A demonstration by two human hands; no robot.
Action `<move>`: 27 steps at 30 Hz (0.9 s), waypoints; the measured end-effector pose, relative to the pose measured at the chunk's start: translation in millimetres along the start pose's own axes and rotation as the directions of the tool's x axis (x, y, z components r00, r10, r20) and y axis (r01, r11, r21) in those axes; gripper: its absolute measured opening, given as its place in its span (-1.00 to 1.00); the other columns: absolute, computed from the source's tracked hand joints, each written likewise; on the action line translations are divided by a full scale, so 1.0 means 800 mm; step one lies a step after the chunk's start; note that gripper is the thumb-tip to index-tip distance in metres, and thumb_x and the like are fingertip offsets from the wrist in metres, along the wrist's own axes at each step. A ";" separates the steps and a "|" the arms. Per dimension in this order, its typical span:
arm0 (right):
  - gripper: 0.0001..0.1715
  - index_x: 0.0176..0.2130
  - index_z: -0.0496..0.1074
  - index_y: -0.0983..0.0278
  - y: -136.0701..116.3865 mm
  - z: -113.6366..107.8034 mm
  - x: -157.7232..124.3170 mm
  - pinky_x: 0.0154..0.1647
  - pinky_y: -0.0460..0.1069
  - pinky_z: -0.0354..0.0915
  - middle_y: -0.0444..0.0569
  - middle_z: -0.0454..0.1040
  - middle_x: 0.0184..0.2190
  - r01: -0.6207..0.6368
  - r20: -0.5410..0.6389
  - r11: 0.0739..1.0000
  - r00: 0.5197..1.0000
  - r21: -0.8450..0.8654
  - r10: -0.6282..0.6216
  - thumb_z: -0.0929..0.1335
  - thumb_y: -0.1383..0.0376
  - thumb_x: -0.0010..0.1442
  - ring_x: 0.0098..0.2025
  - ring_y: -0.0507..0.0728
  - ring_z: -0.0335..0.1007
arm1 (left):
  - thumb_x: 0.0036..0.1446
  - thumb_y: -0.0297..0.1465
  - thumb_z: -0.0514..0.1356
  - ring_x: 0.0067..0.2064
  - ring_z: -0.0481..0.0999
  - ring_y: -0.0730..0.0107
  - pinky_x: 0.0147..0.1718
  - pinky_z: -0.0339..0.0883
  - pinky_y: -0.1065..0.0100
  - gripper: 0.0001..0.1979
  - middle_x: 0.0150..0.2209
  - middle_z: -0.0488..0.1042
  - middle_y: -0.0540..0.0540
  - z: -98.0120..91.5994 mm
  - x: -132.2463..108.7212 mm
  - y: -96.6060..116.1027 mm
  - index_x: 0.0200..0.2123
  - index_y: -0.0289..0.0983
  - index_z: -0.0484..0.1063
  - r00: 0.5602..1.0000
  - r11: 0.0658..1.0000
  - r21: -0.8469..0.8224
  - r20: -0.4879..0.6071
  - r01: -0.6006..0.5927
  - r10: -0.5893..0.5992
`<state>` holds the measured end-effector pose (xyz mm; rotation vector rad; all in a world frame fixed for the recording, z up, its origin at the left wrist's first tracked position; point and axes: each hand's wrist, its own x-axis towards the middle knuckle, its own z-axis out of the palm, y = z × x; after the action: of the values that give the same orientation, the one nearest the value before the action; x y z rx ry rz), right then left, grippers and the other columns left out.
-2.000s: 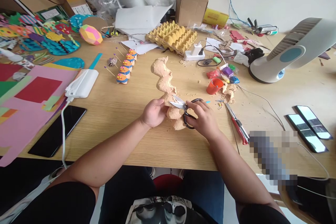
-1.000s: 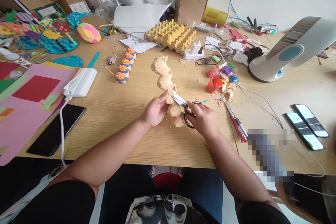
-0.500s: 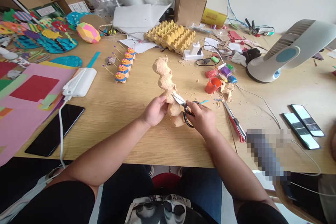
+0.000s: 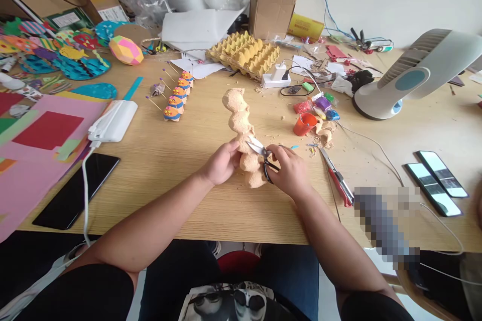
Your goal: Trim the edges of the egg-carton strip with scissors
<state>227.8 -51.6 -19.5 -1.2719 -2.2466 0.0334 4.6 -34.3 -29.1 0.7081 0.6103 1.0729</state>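
My left hand [image 4: 223,162] grips a strip of egg carton [image 4: 239,121] by its left side, near the middle. The strip is a row of several beige, rough-surfaced bumps, held a little above the table. In my right hand [image 4: 289,169] is a pair of scissors [image 4: 259,148] with black handles. Their blades lie against the strip's right edge, at the middle bump; how far they are apart is hard to see. Small beige trimmings lie on the table around the strip.
Painted caterpillars [image 4: 177,96] made of carton stand to the left. A yellow egg tray [image 4: 244,55] lies behind. On the right are an orange cup [image 4: 304,124], beige scraps [image 4: 326,133], a red utility knife [image 4: 339,180], phones [image 4: 425,188] and a white fan [image 4: 402,75].
The strip's far end has swung slightly right and towards me. The scissors have shifted a little with it, still at the right edge.
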 end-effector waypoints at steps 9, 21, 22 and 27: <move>-0.76 0.02 0.52 0.20 0.012 0.010 -0.001 -0.24 0.02 0.32 -0.03 0.59 -0.34 0.038 -0.047 0.998 0.998 -0.039 -0.040 0.40 0.27 0.35 -0.25 0.21 0.49 | 0.19 -0.07 0.36 0.08 0.67 0.02 -0.12 0.51 0.24 -0.54 -0.12 0.72 -0.11 -0.003 -0.002 -0.004 0.03 -0.22 0.57 0.999 1.000 -0.008 0.043 0.023 -0.023; -0.77 -0.03 0.56 0.21 0.008 0.007 -0.003 -0.32 0.00 0.17 -0.08 0.56 -0.45 0.018 -0.045 0.992 0.999 -0.123 -0.024 0.40 0.28 0.31 -0.33 0.18 0.46 | 0.22 -0.07 0.34 0.09 0.67 -0.04 -0.09 0.56 0.14 -0.55 -0.04 0.72 -0.13 -0.003 -0.002 -0.004 0.06 -0.20 0.59 1.000 1.000 0.015 0.010 0.027 -0.027; -0.77 -0.03 0.56 0.21 0.007 0.006 -0.003 -0.33 0.00 0.17 -0.09 0.55 -0.45 0.017 -0.039 0.992 0.999 -0.124 -0.022 0.40 0.28 0.31 -0.34 0.17 0.45 | 0.21 -0.07 0.35 0.10 0.67 -0.04 -0.08 0.56 0.14 -0.55 -0.04 0.71 -0.13 -0.003 -0.002 -0.004 0.06 -0.19 0.59 1.000 1.000 0.013 0.010 0.025 -0.025; -0.78 -0.03 0.56 0.19 0.005 0.004 -0.003 -0.34 -0.01 0.13 -0.10 0.55 -0.48 0.004 -0.012 0.991 1.000 -0.135 -0.006 0.39 0.26 0.33 -0.36 0.16 0.45 | 0.21 -0.06 0.35 0.10 0.67 -0.06 -0.10 0.56 0.13 -0.56 -0.05 0.71 -0.14 -0.002 -0.001 -0.004 0.04 -0.20 0.60 1.000 1.000 0.022 0.006 0.007 -0.007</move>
<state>230.4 -50.3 -24.7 -1.3321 -2.2741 -0.1307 5.3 -36.0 -32.5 0.7277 0.6196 1.0589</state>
